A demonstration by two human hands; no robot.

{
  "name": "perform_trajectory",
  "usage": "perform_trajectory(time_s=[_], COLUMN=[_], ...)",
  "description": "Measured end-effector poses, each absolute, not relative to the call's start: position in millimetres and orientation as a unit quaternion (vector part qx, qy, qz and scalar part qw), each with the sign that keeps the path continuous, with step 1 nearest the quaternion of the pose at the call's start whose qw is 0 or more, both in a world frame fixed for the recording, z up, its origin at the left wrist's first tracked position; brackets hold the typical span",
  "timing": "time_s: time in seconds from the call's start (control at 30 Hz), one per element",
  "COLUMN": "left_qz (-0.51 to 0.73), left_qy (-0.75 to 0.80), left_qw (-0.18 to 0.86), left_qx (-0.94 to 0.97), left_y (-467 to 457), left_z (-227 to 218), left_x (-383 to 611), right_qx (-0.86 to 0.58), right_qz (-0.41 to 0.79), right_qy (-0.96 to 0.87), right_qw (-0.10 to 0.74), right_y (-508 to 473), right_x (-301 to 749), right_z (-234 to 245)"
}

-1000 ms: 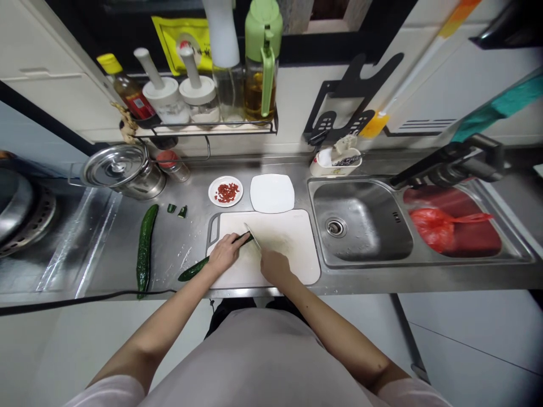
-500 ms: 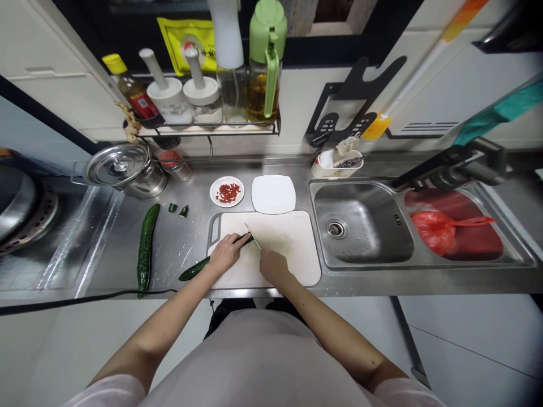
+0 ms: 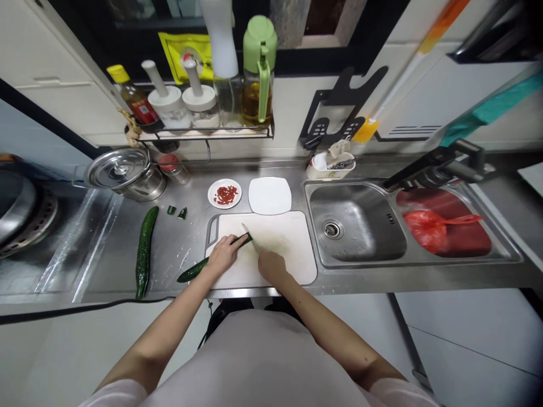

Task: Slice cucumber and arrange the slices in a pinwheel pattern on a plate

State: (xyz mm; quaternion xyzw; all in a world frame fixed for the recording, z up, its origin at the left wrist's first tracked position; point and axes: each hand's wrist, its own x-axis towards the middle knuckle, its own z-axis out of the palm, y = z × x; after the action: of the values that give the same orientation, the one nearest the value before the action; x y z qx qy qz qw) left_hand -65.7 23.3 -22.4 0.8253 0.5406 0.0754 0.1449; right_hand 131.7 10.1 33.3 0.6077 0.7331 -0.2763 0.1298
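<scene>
A white cutting board (image 3: 284, 237) lies on the steel counter in front of me. My left hand (image 3: 223, 255) is closed on a cucumber (image 3: 193, 270) that lies across the board's left edge, its tail sticking out to the lower left. My right hand (image 3: 271, 265) grips the handle of a knife (image 3: 247, 233), whose blade stands across the cucumber's right end beside my left fingers. A pale heap of cut slices (image 3: 275, 244) lies on the board to the right of the blade.
A second whole cucumber (image 3: 144, 249) and two cut ends (image 3: 177, 211) lie left. Behind the board sit a small plate of red pieces (image 3: 224, 194) and a white square plate (image 3: 270, 195). A lidded pot (image 3: 123, 172), a sink (image 3: 352, 226) and a red basin (image 3: 445, 226) flank them.
The hands, knife and cucumber hold nearly the same pose; the blade has shifted slightly left along the cucumber. The view has tilted a little.
</scene>
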Motion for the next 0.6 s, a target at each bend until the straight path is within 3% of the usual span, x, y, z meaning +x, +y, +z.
perform_trajectory(time_s=[0.27,0.6], left_qz=[0.132,0.295], left_qy=[0.597,0.667], left_qw=[0.205,0.286], left_qx=[0.764,0.622], left_y=[12.7,35.9], left_z=[-15.8,-10.7], left_x=[-64.5,-56.1], right_qx=[0.601,0.615], right_qz=[-0.200,-0.122], right_qy=[0.753,0.763], right_qw=[0.180,0.157], right_y=[9.9,7.6], right_x=[163.5,192.4], right_z=[47.3,51.6])
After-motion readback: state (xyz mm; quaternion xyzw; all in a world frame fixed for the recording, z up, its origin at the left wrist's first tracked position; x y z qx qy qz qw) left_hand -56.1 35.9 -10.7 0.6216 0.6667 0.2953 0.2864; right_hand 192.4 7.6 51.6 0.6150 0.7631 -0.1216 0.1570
